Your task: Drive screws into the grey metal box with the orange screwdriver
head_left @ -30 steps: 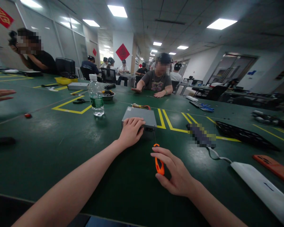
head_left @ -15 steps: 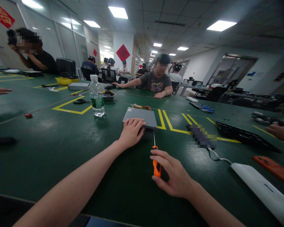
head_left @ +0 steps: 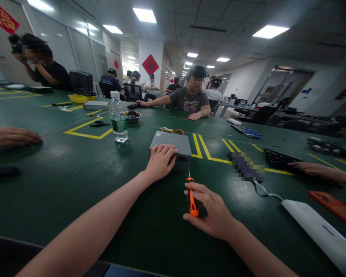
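A flat grey metal box [head_left: 175, 141] lies on the green table [head_left: 75, 173], with coloured wires at its far edge. My left hand [head_left: 160, 161] rests on the box's near left corner, fingers curled over its top. My right hand [head_left: 212, 211] grips the orange handle of a screwdriver [head_left: 192, 196]. The thin shaft points away from me and its tip touches the box's near side.
A water bottle [head_left: 118, 117] stands left of the box. A white device [head_left: 320, 231] with a cable, an orange item [head_left: 334, 207] and a black tray [head_left: 282, 159] lie to the right. Other people's hands rest at the far left [head_left: 13, 136] and far right [head_left: 320, 169]. A person [head_left: 190, 98] sits opposite.
My right hand has shifted its grip on the screwdriver handle, with the tip staying at the box. A neighbour's hand came down onto the table at left; another reached in at right.
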The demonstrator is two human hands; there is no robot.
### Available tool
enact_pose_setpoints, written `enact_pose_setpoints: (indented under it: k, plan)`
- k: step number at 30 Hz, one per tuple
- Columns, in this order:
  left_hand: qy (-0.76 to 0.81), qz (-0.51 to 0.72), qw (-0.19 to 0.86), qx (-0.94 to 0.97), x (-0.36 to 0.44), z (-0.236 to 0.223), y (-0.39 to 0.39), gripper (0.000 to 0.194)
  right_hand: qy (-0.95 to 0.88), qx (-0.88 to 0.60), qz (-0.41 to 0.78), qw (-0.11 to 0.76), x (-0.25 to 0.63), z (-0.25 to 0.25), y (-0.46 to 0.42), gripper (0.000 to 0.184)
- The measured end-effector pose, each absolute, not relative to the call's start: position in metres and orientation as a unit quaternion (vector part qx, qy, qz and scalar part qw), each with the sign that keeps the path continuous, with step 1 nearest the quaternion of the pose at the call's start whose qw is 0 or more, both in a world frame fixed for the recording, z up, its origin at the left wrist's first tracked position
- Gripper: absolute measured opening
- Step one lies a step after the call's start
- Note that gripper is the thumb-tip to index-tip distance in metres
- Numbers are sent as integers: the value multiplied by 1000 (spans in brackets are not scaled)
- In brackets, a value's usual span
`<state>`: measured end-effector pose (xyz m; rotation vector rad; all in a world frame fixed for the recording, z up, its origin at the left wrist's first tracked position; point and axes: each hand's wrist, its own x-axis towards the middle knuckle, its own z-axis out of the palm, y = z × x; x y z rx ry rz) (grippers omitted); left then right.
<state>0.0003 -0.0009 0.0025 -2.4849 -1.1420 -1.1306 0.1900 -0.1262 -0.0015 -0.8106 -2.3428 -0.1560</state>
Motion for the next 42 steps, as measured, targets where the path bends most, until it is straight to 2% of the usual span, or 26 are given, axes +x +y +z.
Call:
enact_pose_setpoints:
  k: [4, 8, 15, 21, 26, 29, 35, 42]
  plan:
    - [-384, -380, 91, -836, 1, 3, -1, 21, -902, -318, -68, 285, 191, 2, -127, 48]
    - [-386, -381, 93, -835, 1, 2, -1, 21, -915, -302, -118, 242, 190, 6, -128, 41]
    - [-384, -378, 90, -837, 0, 3, -2, 21, -885, -306, -84, 342, 192, 4, -127, 30]
    - [-385, -379, 89, -837, 0, 3, -2, 21, -899, -320, -61, 294, 193, 5, -129, 38]
    - [-387, -379, 89, -836, 0, 3, -2, 21, -913, -293, -127, 254, 188, 9, -131, 36]
    - [-387, -379, 89, -836, 1, 2, -2, 21, -908, -280, -151, 271, 187, 9, -130, 34]
    - [-387, -378, 90, -837, 1, 2, -2, 21, -881, -291, -118, 353, 191, 0, -126, 29]
    - [-384, -381, 88, -836, 0, 4, -2, 21, -905, -288, -125, 288, 185, 4, -129, 36]
